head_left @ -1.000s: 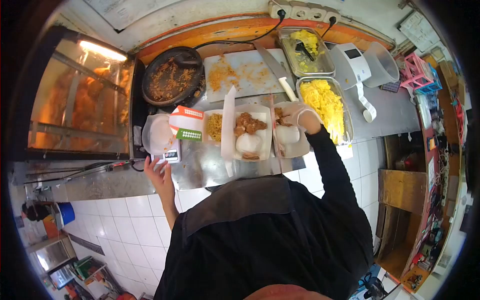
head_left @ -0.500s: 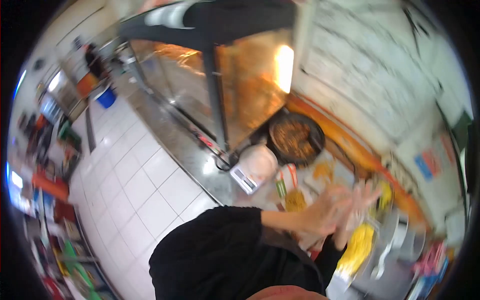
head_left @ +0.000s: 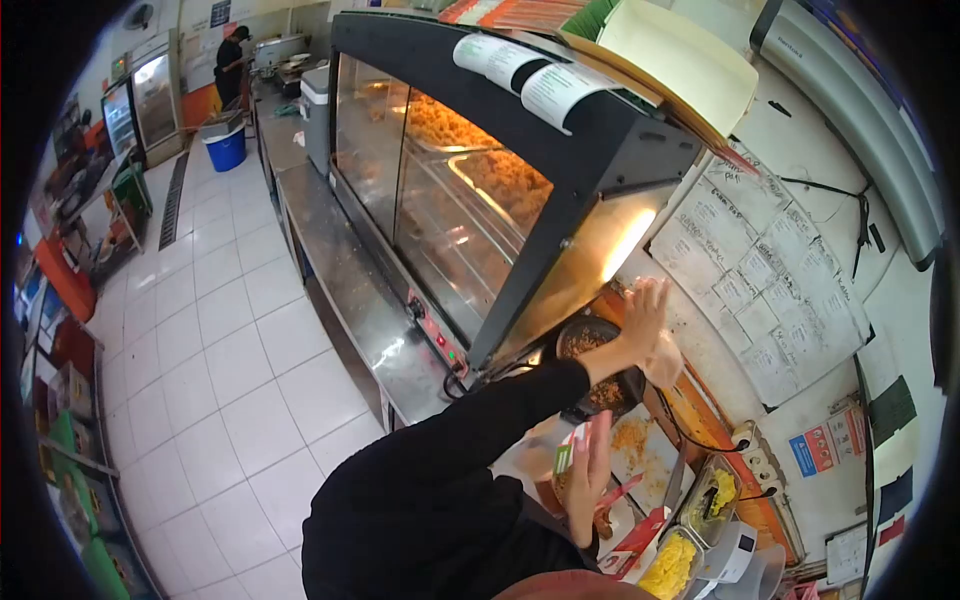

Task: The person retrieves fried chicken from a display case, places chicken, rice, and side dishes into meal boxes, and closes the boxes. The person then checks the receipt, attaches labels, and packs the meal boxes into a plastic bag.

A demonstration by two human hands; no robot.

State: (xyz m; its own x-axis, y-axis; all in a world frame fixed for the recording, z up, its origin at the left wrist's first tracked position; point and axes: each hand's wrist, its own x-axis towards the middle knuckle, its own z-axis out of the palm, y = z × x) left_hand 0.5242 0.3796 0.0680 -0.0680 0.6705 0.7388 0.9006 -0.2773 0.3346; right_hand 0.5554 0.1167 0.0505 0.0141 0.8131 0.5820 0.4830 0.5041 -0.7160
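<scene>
My left hand [head_left: 645,325] is raised with its fingers stretched out, over the edge of a dark pan [head_left: 612,394] of brown chopped food. A pale, translucent patch, perhaps thin plastic, shows by its palm; I cannot make it out clearly. Lower down, my right hand [head_left: 585,485] points its extended fingers upward and holds nothing visible. It is beside a packet with a green and red label [head_left: 566,452] and a white surface smeared with orange food [head_left: 640,455]. Below it lies a red and white carton [head_left: 637,540]. A container of yellow shreds [head_left: 670,567] stands near the bottom.
A glass-sided heated cabinet [head_left: 470,190] with fried food fills the back of the steel counter [head_left: 370,310]. Another yellow-filled container [head_left: 712,500] stands at the right, near wall sockets and cables [head_left: 745,440]. Far off, a person in dark clothes [head_left: 230,68] stands near a blue bucket [head_left: 225,150].
My hands were together over the food; now they are apart, the left raised up by the pan and the right lower. The view has tilted up, showing more cabinet and wall.
</scene>
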